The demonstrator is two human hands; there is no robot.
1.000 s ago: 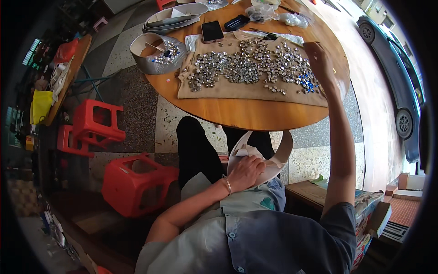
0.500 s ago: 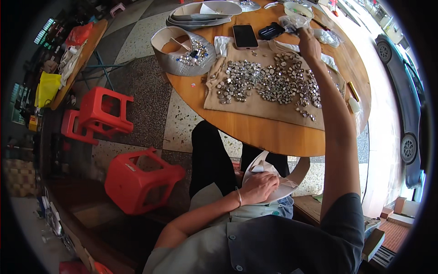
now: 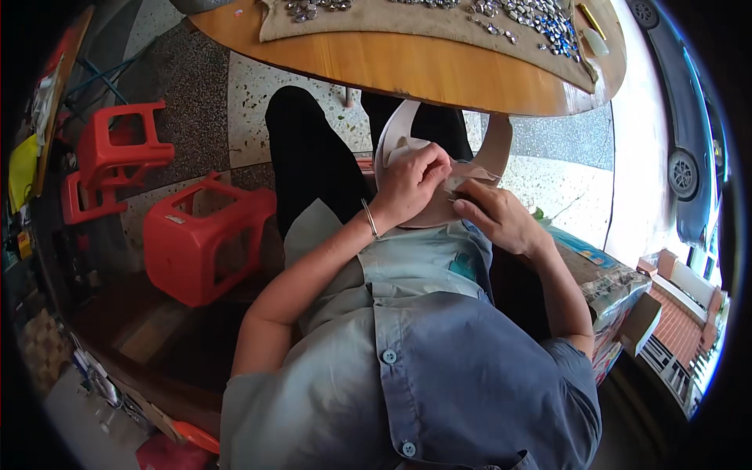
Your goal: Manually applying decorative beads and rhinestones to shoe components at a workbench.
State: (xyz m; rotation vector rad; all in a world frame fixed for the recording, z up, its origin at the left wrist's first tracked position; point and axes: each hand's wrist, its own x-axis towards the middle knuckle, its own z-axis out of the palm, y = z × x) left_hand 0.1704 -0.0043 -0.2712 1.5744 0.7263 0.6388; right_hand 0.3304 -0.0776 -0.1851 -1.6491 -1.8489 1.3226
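In my lap lies a pale beige, U-shaped curved piece [image 3: 498, 145], its two ends pointing up towards the table edge. My left hand [image 3: 411, 184], with a bangle at its wrist, rests over the left and middle of this piece, fingers curled and pinched together. Close beside it, my right hand [image 3: 501, 215] is closed, thumb against fingers; a tiny shiny tip shows at the fingertips, too small to name. Thin, see-through film or backing lies on the piece between the hands. What the left fingers pinch is hidden.
Ahead stands a round wooden table [image 3: 352, 63] with a tan cloth [image 3: 392, 23] bearing several clear and blue rhinestones [image 3: 560, 35]. A yellow stick [image 3: 593, 21] lies at the right. Red plastic stools [image 3: 207, 239] stand at the left, a box [image 3: 603, 274] at the right.
My right hand has come back from the far side of the table to my lap, beside the left. The left hand has lifted and its fingers have curled. The view has tilted down.
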